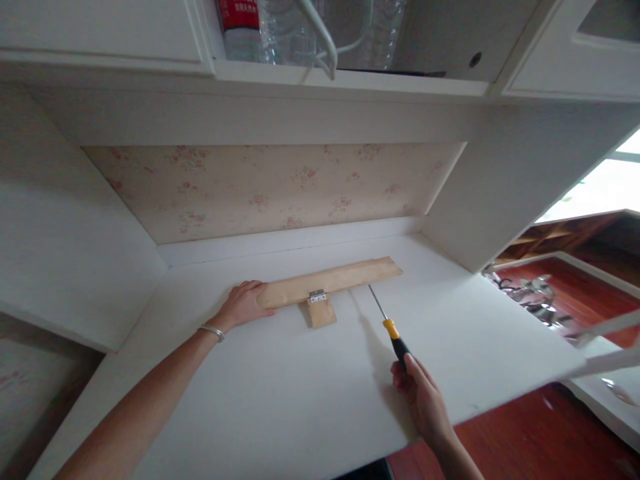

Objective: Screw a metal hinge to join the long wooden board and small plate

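My left hand (246, 305) grips the left end of a long, flat wooden board (345, 277) on the white desktop. A small metal hinge (317, 296) sits at the board's near edge and joins it to a short wooden block (323, 313). On the right, my right hand (420, 397) is closed around the black and yellow handle of a screwdriver (394, 337). Its shaft points up and left, and the tip shows just below the board's right part, apart from the hinge.
Above hangs a white cabinet (350, 87) with clear plastic bottles (287, 33) and a white curved bracket (320, 37). White side panels flank the desktop (280, 400). A floral wall (280, 187) stands behind, and reddish floor (500, 440) lies beyond the front edge.
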Available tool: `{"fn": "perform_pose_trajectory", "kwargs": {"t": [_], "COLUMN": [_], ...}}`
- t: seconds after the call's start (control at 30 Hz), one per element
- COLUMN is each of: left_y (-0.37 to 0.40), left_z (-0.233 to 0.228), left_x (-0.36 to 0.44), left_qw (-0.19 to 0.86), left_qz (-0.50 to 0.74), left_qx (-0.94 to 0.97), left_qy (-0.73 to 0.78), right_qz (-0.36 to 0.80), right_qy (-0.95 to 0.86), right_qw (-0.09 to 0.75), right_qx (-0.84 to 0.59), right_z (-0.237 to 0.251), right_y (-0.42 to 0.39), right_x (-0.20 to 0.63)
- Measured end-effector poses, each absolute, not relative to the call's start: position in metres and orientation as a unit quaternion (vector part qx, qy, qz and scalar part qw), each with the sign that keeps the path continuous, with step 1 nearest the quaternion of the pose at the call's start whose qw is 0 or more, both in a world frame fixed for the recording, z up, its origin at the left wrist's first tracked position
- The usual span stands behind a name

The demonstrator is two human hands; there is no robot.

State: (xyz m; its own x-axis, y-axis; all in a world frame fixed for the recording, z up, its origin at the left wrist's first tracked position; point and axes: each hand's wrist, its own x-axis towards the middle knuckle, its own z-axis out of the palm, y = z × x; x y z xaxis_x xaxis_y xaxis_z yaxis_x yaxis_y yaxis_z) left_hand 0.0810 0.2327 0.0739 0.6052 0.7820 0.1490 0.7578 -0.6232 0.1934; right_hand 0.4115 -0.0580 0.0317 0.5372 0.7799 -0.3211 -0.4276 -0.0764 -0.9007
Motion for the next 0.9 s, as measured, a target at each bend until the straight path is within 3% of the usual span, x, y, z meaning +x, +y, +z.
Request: {"fn": "perform_pose_trajectory", "kwargs": {"t": [0.57, 0.73, 0.9], "left_y": [0.242, 0.203, 0.145], "left_z": [0.066, 0.073, 0.064], "left_x": [0.092, 0.108, 0.148], "left_qw": [0.054, 0.016, 0.104], "left_qz": [0.079, 0.156, 0.193], "left_qx": [0.901, 0.891, 0.902], "left_qy": [0.424, 0.426, 0.373], "right_qz": [0.448, 0.447, 0.444], "right_qy": [-0.160, -0.181, -0.173], "right_qw": [0.639, 0.624, 0.620], "right_qx": [-0.605, -0.615, -0.623], "right_z": [0.033, 0.033, 0.030], "right_y": [-0.059, -0.059, -0.057], "right_x": [0.409, 0.409, 0.409]}}
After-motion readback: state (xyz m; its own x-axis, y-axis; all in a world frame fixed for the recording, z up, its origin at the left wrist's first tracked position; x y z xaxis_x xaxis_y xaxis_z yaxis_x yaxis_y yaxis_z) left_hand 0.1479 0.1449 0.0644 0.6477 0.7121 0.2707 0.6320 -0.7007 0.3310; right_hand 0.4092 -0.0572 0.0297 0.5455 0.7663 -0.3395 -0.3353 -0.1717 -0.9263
